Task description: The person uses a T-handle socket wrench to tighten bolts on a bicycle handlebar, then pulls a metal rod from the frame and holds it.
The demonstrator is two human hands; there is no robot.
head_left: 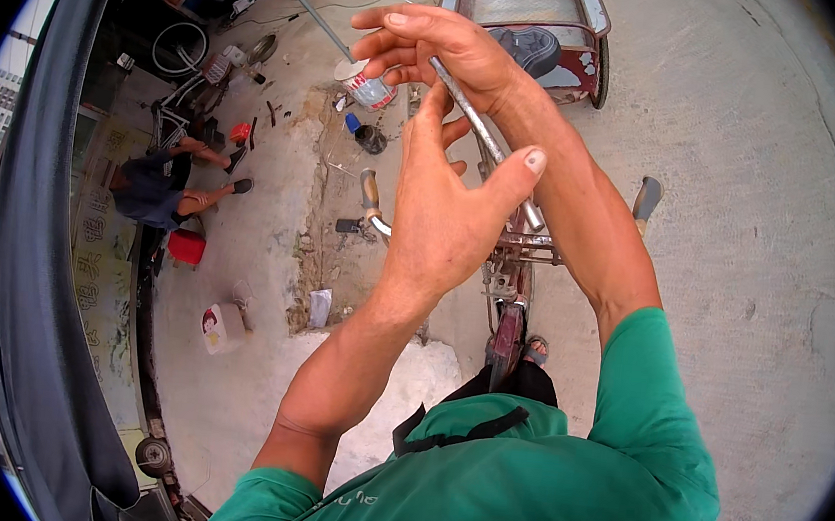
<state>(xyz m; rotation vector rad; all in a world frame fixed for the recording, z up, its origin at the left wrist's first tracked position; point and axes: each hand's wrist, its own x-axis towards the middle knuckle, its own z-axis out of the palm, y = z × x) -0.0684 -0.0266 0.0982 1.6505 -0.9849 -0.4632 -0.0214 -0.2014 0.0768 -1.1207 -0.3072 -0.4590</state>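
Note:
A grey metal rod [470, 116] slants over the middle of the view, from near my right palm down toward the handlebar. My left hand [447, 213] holds it, thumb on one side and fingers on the other; part of the grip is hidden. Just beyond, my right hand [448, 50] is open, fingers stretched to the left beside the rod's upper end. Beneath both hands stands a tricycle, its front wheel [507, 342] toward my legs. One handlebar grip [370, 192] shows left of my left hand, another grip [649, 198] beyond my right forearm.
Behind the handlebar are a dark saddle [530, 50] and a red cart bed [592, 56]. A white bucket [369, 87] and blue-topped container [353, 124] stand on the ground. At left, a person [148, 186] sits near a red container [186, 246] and a parked bicycle [172, 111].

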